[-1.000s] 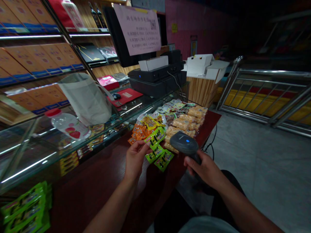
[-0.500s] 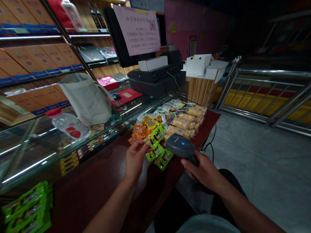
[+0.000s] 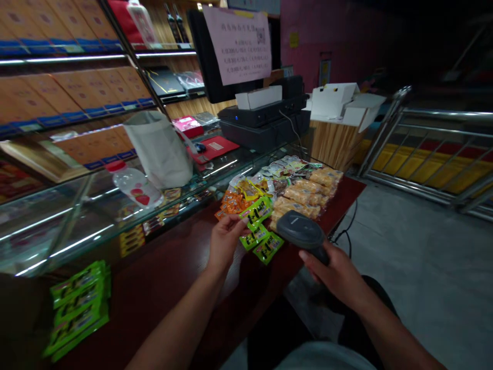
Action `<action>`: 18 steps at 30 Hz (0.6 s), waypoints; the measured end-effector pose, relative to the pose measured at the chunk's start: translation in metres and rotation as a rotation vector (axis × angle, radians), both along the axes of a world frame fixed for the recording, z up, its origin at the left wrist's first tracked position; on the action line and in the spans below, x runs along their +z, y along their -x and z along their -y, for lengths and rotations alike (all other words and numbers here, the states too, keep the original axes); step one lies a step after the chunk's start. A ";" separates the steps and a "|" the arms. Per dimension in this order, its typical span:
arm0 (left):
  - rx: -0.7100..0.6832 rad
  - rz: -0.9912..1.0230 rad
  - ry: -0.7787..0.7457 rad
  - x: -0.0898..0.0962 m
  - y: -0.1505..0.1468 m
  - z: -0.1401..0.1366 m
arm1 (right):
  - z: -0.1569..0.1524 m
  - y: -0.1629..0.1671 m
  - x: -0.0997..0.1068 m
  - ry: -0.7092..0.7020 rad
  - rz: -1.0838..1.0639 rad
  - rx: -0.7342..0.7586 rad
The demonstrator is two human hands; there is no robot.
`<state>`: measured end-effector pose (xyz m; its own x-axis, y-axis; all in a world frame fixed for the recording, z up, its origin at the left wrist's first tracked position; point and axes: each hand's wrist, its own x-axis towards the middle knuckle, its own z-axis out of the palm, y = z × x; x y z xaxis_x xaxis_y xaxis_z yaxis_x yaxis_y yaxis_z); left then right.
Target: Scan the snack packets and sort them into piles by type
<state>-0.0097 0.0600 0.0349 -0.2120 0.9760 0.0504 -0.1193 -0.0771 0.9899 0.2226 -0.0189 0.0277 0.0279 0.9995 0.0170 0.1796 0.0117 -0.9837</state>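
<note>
Between the thumb and fingers of my left hand (image 3: 227, 239) is the edge of a green snack packet (image 3: 257, 210), raised a little over the table. Two more green packets (image 3: 268, 247) lie just below it. My right hand (image 3: 335, 270) is wrapped round the handle of a dark grey barcode scanner (image 3: 300, 229), its head pointing left toward the packets. Behind the green packets are orange packets (image 3: 233, 202), yellow packets (image 3: 248, 188) and clear bags of pale tan snacks (image 3: 296, 206). A separate pile of green packets (image 3: 82, 308) rests at the table's left end.
A glass counter (image 3: 92, 226) runs along the table's far side, bearing a bottle with a red cap (image 3: 134, 187), a pale bag (image 3: 164, 154) and a red folder (image 3: 219, 148). A monitor (image 3: 200, 56) stands behind. Metal railings (image 3: 442, 113) are at the right.
The view has shifted left, so everything appears further right. The blue light on the scanner no longer shows. Both hands keep their holds.
</note>
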 end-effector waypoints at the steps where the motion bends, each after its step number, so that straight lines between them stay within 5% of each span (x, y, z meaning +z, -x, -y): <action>1: 0.000 0.002 0.003 0.002 0.004 0.000 | 0.002 -0.001 0.000 0.010 0.047 -0.001; 6: 0.055 -0.064 0.103 0.006 0.057 0.013 | 0.010 -0.026 -0.009 0.080 0.215 -0.028; 12: 0.334 -0.206 0.389 -0.019 0.146 0.078 | -0.006 -0.068 -0.046 0.153 0.335 0.069; 18: 0.502 -0.443 0.476 -0.028 0.178 0.123 | -0.013 -0.066 -0.055 0.149 0.310 0.080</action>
